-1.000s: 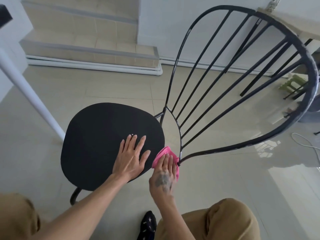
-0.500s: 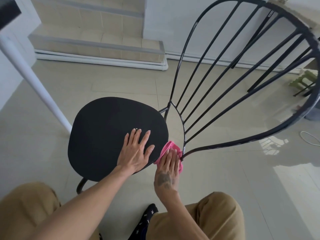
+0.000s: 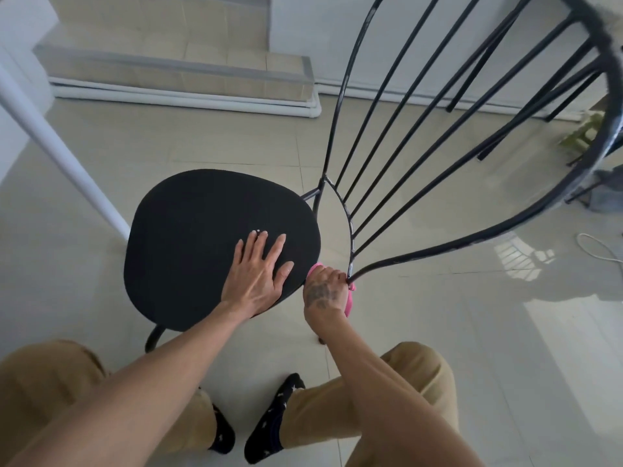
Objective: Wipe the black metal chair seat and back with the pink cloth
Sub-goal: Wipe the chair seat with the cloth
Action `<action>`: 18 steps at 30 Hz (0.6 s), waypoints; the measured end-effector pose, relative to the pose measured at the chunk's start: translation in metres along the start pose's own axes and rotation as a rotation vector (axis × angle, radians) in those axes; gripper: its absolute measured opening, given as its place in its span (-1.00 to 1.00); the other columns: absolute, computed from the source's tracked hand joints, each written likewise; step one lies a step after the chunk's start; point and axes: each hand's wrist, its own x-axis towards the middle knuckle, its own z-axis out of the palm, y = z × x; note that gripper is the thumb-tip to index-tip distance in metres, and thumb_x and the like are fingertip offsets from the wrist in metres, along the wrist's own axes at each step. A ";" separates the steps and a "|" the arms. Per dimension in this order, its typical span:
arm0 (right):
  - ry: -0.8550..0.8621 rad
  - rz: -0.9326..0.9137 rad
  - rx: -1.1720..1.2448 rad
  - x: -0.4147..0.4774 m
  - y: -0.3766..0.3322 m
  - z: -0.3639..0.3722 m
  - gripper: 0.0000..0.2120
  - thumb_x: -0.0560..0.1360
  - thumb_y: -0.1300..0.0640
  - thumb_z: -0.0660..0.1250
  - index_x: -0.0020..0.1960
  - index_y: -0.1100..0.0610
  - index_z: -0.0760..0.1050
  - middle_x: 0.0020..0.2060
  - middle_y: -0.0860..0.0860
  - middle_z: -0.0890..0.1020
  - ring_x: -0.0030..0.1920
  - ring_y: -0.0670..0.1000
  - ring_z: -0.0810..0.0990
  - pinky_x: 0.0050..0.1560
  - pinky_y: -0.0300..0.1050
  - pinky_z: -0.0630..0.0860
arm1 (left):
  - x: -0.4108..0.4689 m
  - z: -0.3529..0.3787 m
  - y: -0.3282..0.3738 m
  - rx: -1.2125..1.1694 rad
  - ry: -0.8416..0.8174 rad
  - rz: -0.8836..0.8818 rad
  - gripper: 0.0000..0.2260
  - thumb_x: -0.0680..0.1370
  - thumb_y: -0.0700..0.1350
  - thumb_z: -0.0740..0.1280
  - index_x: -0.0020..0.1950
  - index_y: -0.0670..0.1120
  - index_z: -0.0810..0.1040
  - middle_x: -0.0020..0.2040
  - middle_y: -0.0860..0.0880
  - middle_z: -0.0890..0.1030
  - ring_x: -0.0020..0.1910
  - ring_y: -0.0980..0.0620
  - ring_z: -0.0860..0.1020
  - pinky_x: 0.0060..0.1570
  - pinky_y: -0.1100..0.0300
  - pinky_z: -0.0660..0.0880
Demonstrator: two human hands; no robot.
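Left hand is laid flat, fingers spread, on the black chair seat. Pink cloth is gripped by the curled right hand at the chair back base, beside the seat edge. White table leg is noted left, white cable right.

On the floor, chair seat to the left, chair back rising from its right edge and fanning rightward. Flat on the seat by its near right edge, left hand; just right of it, right hand with cloth round the back's lowest near joint. Behind the chair, step; left of the seat, slanted pole; far right, cable.
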 end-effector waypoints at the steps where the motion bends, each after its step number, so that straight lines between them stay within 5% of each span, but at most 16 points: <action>1: -0.004 -0.016 -0.021 0.000 0.001 -0.002 -0.39 0.42 0.19 0.46 0.37 0.33 0.30 0.13 0.26 0.55 0.13 0.27 0.56 0.14 0.23 0.55 | 0.000 0.000 -0.001 -0.001 -0.001 0.003 -0.41 0.65 0.25 -0.16 0.63 0.02 0.09 0.56 -0.25 0.28 0.58 -0.26 0.16 0.53 -0.23 0.13; 7: 0.054 -0.011 -0.040 -0.010 -0.001 0.012 -0.13 0.39 0.19 0.50 0.50 0.43 0.08 0.21 0.32 0.45 0.19 0.29 0.50 0.24 0.21 0.49 | 0.000 0.000 0.002 -0.001 -0.004 0.002 -0.39 0.64 0.27 -0.18 0.62 0.02 0.10 0.55 -0.25 0.29 0.57 -0.27 0.17 0.53 -0.24 0.14; 10: 0.100 -0.038 0.021 -0.020 -0.003 0.021 -0.10 0.50 0.26 0.41 0.54 0.46 -0.16 0.50 0.42 0.17 0.51 0.39 0.20 0.55 0.19 0.18 | 0.001 -0.003 0.001 0.006 -0.008 -0.006 -0.38 0.64 0.27 -0.19 0.63 0.03 0.09 0.56 -0.24 0.28 0.58 -0.26 0.16 0.53 -0.23 0.13; 13: 0.139 -0.060 0.088 -0.027 -0.004 0.028 -0.18 0.60 0.31 0.26 0.51 0.46 -0.31 0.57 0.40 -0.06 0.58 0.37 -0.02 0.59 0.20 0.00 | 0.001 -0.003 0.002 0.002 -0.001 0.000 -0.38 0.64 0.27 -0.16 0.63 0.02 0.11 0.56 -0.25 0.29 0.58 -0.27 0.17 0.54 -0.23 0.13; 16: 0.138 -0.060 0.078 -0.031 -0.005 0.028 -0.15 0.63 0.24 0.26 0.43 0.48 -0.41 0.56 0.39 -0.15 0.58 0.38 -0.03 0.59 0.21 -0.02 | 0.002 -0.002 0.002 0.010 -0.003 0.007 -0.38 0.64 0.27 -0.16 0.63 0.03 0.09 0.56 -0.25 0.28 0.58 -0.27 0.16 0.54 -0.23 0.12; 18: 0.096 -0.038 0.037 -0.025 -0.005 0.021 -0.12 0.58 0.19 0.34 0.53 0.48 -0.25 0.55 0.42 0.05 0.53 0.39 0.16 0.57 0.21 0.11 | 0.000 0.000 0.001 0.011 0.000 0.011 -0.39 0.64 0.26 -0.16 0.63 0.02 0.10 0.55 -0.27 0.28 0.57 -0.29 0.17 0.53 -0.24 0.13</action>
